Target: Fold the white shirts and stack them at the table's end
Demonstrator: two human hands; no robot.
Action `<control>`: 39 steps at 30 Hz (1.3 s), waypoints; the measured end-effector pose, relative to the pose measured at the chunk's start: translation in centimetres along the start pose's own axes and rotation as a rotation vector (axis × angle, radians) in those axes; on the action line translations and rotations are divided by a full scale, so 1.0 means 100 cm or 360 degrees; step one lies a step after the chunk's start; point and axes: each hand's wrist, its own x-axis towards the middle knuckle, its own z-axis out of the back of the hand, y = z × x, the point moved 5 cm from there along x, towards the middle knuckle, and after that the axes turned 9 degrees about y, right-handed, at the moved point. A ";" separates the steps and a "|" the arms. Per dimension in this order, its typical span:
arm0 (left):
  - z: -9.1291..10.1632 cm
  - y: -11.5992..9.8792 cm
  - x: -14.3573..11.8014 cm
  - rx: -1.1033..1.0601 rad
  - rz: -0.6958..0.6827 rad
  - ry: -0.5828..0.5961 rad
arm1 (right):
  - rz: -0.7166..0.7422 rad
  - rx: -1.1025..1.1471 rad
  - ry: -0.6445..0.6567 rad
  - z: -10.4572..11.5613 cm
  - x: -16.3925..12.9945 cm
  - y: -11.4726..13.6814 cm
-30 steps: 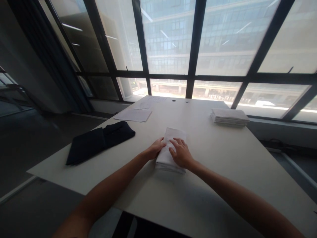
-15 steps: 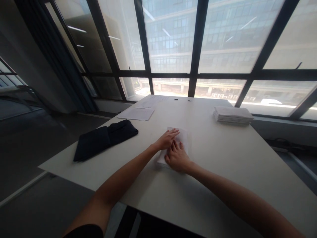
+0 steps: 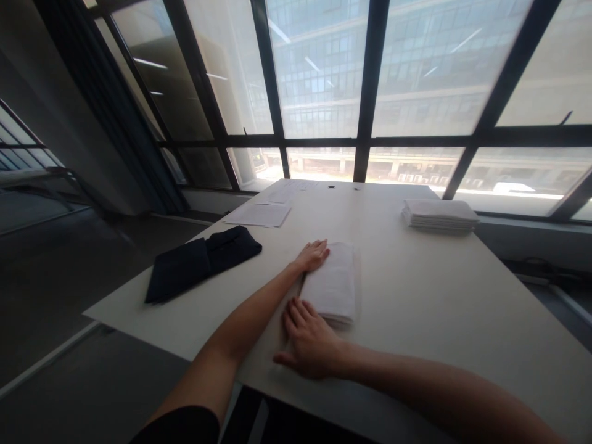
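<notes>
two flat hands, gripping nothing: left hand [image 3: 313,254] touches far-left corner of folded white cloth [image 3: 333,285], frame centre; right hand [image 3: 309,338] flat on table [image 3: 416,290] beside near edge. cloth looks soft, light, limp; best lifted from under folded edges.

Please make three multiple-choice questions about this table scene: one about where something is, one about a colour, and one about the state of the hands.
1. Where does the stack of white cloths lie on the table?
A. far right corner
B. near left edge
C. under the dark cloth

2. What colour is the folded cloth on the left side?
A. red
B. dark navy or black
C. yellow

3. How is the right hand?
A. gripping a cup
B. closed in a fist
C. open, flat on the table beside the white folded cloth

Answers: 1 A, it sits near the window at right. 2 B, it looks very dark. 3 C, its fingers are spread; the left hand rests open at the cloth's far left edge.
</notes>
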 end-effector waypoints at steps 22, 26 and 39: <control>0.042 -0.050 -0.047 0.0350 0.0567 -0.0007 | -0.0562 0.0388 0.0065 0.075 -0.105 -0.160; 0.056 -0.077 -0.031 0.0332 0.0434 -0.0159 | -0.1167 0.0440 -0.0349 0.129 -0.120 -0.211; -0.028 -0.145 0.015 0.0303 -0.0288 -0.0209 | -0.1338 -0.0410 -0.0544 0.085 -0.065 -0.204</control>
